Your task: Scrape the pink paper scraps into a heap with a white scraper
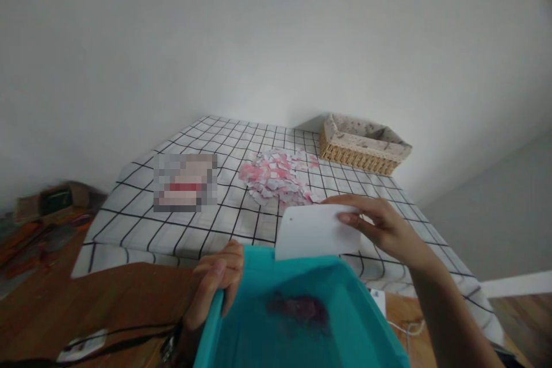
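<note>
My left hand (219,276) is closed round the left rim of a teal plastic bin (366,305), which is held just below the table's front edge. A dark reddish, blurred patch (299,307) shows inside the bin. My right hand (371,221) pinches a flat white scraper (317,233), with a rounded corner and a small hole, between thumb and fingers. The scraper's lower edge overlaps the bin's far rim; whether they touch, I cannot tell. Just beyond it, a heap of torn white and pink paper scraps (278,175) lies on the table.
A black-and-white checked cloth covers the table (219,215). A cloth-lined wicker basket (362,146) stands at the back right, near the wall. A pixelated flat item (185,183) lies on the left. A cardboard box (54,201) sits on the floor, with cables lower down.
</note>
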`<state>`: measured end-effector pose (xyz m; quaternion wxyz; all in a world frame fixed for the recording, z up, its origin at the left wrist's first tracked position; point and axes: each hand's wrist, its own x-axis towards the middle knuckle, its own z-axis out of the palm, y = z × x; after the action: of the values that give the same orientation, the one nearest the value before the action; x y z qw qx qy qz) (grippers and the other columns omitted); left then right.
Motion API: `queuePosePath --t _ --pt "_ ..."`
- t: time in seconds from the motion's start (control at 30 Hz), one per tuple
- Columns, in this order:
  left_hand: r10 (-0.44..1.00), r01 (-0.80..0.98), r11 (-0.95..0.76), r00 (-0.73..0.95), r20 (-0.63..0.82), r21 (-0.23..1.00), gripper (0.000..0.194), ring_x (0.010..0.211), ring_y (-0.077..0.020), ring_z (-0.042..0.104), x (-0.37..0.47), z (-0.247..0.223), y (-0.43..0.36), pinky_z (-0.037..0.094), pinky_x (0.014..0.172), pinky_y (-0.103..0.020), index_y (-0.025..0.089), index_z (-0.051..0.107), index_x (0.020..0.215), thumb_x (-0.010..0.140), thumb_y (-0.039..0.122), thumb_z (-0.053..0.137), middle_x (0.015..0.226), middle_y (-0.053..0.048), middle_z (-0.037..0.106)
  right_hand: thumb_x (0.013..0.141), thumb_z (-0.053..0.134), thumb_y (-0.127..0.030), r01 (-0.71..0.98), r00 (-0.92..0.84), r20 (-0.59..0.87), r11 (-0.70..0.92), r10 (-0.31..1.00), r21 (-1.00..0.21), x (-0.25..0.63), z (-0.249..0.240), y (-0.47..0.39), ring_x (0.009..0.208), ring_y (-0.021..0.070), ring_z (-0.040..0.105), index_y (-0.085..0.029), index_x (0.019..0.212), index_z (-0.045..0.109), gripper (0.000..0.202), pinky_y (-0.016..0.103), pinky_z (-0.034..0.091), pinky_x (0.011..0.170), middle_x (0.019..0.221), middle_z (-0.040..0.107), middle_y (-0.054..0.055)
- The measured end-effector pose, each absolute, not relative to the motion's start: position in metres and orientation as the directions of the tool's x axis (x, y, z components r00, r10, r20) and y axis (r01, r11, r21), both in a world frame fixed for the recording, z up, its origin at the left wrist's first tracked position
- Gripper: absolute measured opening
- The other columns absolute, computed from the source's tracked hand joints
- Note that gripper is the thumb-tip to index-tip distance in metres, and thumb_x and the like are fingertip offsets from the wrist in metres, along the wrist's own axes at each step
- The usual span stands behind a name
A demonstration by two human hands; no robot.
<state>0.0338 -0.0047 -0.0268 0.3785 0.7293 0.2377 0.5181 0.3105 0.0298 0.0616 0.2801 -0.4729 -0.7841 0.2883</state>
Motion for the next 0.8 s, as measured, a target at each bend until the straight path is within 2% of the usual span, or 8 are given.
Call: queuePosePath --t 0.13,0.27,0.37,0.6,0.8 --pt "0.754 -0.064 -0.59 0.313 0.577 0.805 0.062 0.043 -0.0137 0.041 0.035 -0.027 -0.006 0.038 0.061 -0.034 0.018 0.034 0.036 0.096 0.03 0.02 0.04 0.001 0.042 0.082 0.053 -0.041 0.659 -0.268 0.243 0.362 0.932 -0.659 0.319 0.068 0.021 0.09 0.0251 0.062 -0.027 0.103 0.068 0.029 0.035 0.05 0.074 0.101 0.069 0.005" --pt "0.749 -0.038 -0.593 0.342 0.568 0.804 0.064 0.043 -0.013 0.042 0.034 -0.027 -0.006 0.039 0.062 -0.034 0.018 0.034 0.036 0.096 0.03 0.018 0.041 0.001 0.044 0.078 0.058 -0.046 0.606 0.045 0.31 0.221 0.95 -0.764 0.328 0.062 0.027 0.078 0.024 0.062 -0.026 0.104 0.066 0.034 0.033 0.05 0.061 0.095 0.068 0.006" --pt "0.754 -0.022 -0.593 0.337 0.564 0.805 0.064 0.042 -0.0131 0.041 0.033 -0.027 -0.005 0.039 0.06 -0.034 0.018 0.034 0.036 0.096 0.032 0.019 0.04 0.001 0.044 0.078 0.058 -0.047 0.567 0.134 0.319 0.192 0.938 -0.801 0.329 0.056 0.032 0.075 0.023 0.062 -0.024 0.106 0.064 0.036 0.033 0.05 0.061 0.089 0.068 0.006" --pt "0.756 -0.066 -0.59 0.305 0.579 0.805 0.063 0.042 -0.0114 0.042 0.037 -0.028 -0.006 0.038 0.063 -0.032 0.016 0.031 0.038 0.097 0.029 0.014 0.039 0.002 0.042 0.086 0.047 -0.041 0.782 -0.043 0.365 0.259 0.93 -0.567 0.306 0.056 0.031 0.066 0.0202 0.063 -0.023 0.109 0.061 0.032 0.031 0.049 0.058 0.086 0.069 0.005" --pt "0.789 -0.072 -0.569 0.235 0.568 0.819 0.061 0.044 -0.0119 0.042 0.038 -0.035 -0.01 0.037 0.065 -0.031 0.016 0.031 0.039 0.097 0.027 0.015 0.038 0.002 0.041 0.091 0.042 -0.036 0.735 -0.273 0.358 0.434 0.893 -0.521 0.283 0.058 0.031 0.081 0.0191 0.066 -0.026 0.112 0.06 0.029 0.027 0.052 0.064 0.103 0.069 0.003"
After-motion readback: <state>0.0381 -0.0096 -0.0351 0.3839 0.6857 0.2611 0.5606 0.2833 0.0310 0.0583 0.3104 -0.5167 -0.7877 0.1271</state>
